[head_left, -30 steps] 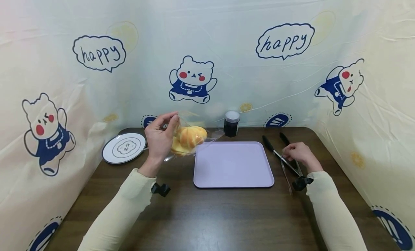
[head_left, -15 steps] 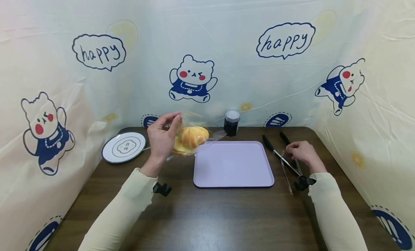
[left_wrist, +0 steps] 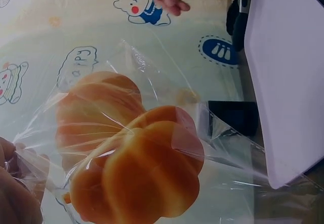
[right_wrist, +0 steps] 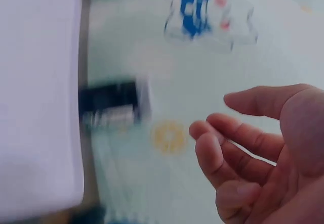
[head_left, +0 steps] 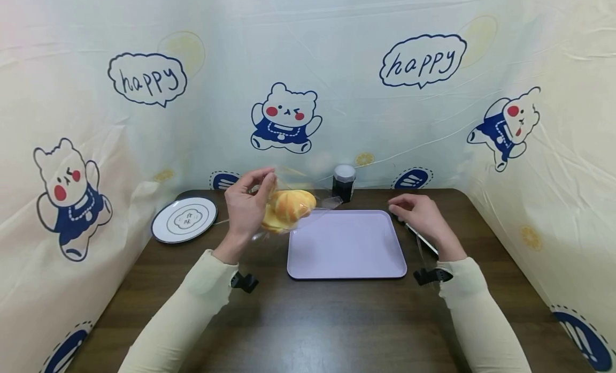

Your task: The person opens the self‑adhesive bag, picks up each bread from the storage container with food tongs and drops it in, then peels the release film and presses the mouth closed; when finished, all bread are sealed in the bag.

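My left hand (head_left: 247,204) pinches the top of a clear plastic bag (left_wrist: 139,64) and holds it up over the table, just left of the lilac tray. Inside the bag are golden bread rolls (head_left: 291,206); two show large in the left wrist view, one overlapping the other. My right hand (head_left: 421,218) holds nothing, its fingers loosely bent and the thumb apart from them, as the right wrist view shows. It hovers over the metal tongs (head_left: 423,241) with black handle ends, hiding much of them.
The lilac tray (head_left: 346,244) lies mid-table. Behind it stands a dark jar (head_left: 343,191) with a pale lid. At the left is a white plate (head_left: 185,236) with a dark rim, and a thin light handle (head_left: 222,221) beside it. Printed cloth surrounds the table.
My right hand has left the far side of the tongs and moved leftward toward the tray. My left hand has shifted slightly right with the bag of bread rolls.
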Tool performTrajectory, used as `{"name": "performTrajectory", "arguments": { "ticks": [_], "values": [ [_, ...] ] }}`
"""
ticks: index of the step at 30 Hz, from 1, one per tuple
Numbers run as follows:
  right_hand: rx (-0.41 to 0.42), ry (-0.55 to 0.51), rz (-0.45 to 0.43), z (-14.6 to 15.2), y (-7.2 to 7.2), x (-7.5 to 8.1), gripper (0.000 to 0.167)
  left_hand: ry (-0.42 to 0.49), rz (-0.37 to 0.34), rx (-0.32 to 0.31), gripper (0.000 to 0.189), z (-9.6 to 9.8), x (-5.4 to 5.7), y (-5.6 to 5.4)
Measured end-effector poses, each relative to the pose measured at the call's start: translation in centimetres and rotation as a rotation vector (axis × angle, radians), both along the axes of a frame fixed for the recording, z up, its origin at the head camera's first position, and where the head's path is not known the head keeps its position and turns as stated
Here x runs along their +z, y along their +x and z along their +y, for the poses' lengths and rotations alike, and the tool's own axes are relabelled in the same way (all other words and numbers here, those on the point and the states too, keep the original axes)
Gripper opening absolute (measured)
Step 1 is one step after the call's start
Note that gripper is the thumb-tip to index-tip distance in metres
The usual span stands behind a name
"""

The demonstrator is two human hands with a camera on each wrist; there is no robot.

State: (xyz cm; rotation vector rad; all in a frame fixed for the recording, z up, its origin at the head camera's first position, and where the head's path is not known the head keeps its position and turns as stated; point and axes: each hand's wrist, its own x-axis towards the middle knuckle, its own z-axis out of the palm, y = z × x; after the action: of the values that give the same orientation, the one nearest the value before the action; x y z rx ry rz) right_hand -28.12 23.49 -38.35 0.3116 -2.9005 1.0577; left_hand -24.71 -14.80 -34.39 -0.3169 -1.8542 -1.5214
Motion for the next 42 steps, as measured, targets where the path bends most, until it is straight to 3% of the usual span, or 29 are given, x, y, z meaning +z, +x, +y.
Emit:
{"name": "performTrajectory", "arguments": {
  "ticks": [8,17,22,27,34,42],
  "values": [
    [0.181,-0.138,-0.020,-6.4,1.2,0.1,0.023,-0.010,0.007,-0.023,0.023,0.5,-0.2,0.1],
    [0.214,-0.272,0.035,-10.6,1.6,0.0,0.019,-0.029,-0.017,-0.023,0.021,1.2,-0.1,0.1],
    [0.191,-0.319,0.090,-10.6,1.5,0.4,0.014,-0.029,-0.037,-0.032,0.020,0.9,0.0,0.2],
    [0.177,-0.381,0.098,-9.5,1.3,1.5,0.021,-0.044,-0.098,-0.047,0.022,0.0,-0.1,0.2],
    [0.175,-0.449,0.148,-8.4,1.4,3.0,0.025,-0.127,-0.182,-0.096,0.027,-0.9,-0.1,0.1],
    [0.152,-0.489,0.181,-7.6,1.4,3.5,0.023,-0.235,-0.288,-0.154,0.032,-1.5,0.0,0.1]
  ]
}}
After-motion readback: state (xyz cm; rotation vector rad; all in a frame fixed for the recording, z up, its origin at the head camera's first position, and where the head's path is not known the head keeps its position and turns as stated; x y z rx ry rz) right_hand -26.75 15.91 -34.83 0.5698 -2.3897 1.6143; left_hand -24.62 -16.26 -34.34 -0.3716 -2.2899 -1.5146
